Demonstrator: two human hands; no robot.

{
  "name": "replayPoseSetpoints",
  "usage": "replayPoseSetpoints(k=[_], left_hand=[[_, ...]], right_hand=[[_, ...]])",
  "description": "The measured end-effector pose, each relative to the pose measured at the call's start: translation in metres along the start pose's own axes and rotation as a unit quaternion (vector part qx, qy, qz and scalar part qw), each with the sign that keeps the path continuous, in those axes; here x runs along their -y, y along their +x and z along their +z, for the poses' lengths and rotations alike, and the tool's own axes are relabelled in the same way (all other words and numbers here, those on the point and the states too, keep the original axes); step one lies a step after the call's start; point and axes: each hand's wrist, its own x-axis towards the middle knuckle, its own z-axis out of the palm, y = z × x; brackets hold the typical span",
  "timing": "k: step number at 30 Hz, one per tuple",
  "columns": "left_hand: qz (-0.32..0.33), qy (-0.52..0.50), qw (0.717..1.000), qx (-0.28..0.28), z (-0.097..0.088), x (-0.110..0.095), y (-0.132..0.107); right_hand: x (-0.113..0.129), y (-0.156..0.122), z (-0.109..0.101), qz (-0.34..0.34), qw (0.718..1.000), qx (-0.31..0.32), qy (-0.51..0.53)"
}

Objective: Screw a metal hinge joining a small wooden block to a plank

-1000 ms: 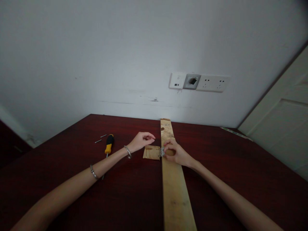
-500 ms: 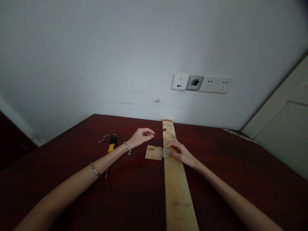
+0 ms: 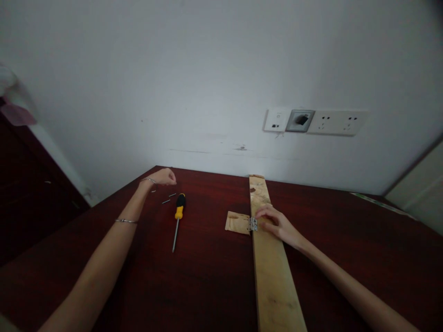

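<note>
We see the metal hinge (image 3: 254, 224) lying across the seam between the long board (image 3: 277, 281) and the small wood piece (image 3: 236, 223), which sits against the board's left edge. Our right hand (image 3: 279, 227) is over the board, half open with thumb and fingers apart and nothing gripped; its fingertips are right beside the hinge, though we cannot tell whether they touch it. To the left, on the dark red worktop (image 3: 207, 286), we have a yellow and black screwdriver (image 3: 179, 213) with its tip towards us, and two screws (image 3: 166, 201) lie just beside its handle. Beyond them our left hand (image 3: 164, 176) is near the worktop's far left corner, fingers curled in, and we cannot tell whether it holds anything. Behind everything we face a pale wall (image 3: 207, 83) with a row of sockets (image 3: 337, 122)
</note>
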Motion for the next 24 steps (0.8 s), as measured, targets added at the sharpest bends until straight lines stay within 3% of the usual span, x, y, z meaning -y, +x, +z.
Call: replayPoseSetpoints(k=[3, 7, 24], left_hand=[[-0.069, 0.000, 0.995, 0.076, 0.008, 0.026, -0.002], [-0.080, -0.010, 0.989, 0.126, 0.020, 0.035, -0.006], [-0.068, -0.004, 0.993, 0.099, 0.035, 0.032, 0.002]], right_hand=[[0.002, 0.000, 0.000, 0.007, 1.000, 0.000, -0.002], [0.002, 0.000, 0.001, 0.007, 1.000, 0.002, 0.000], [0.002, -0.001, 0.001, 0.006, 1.000, -0.003, -0.002]])
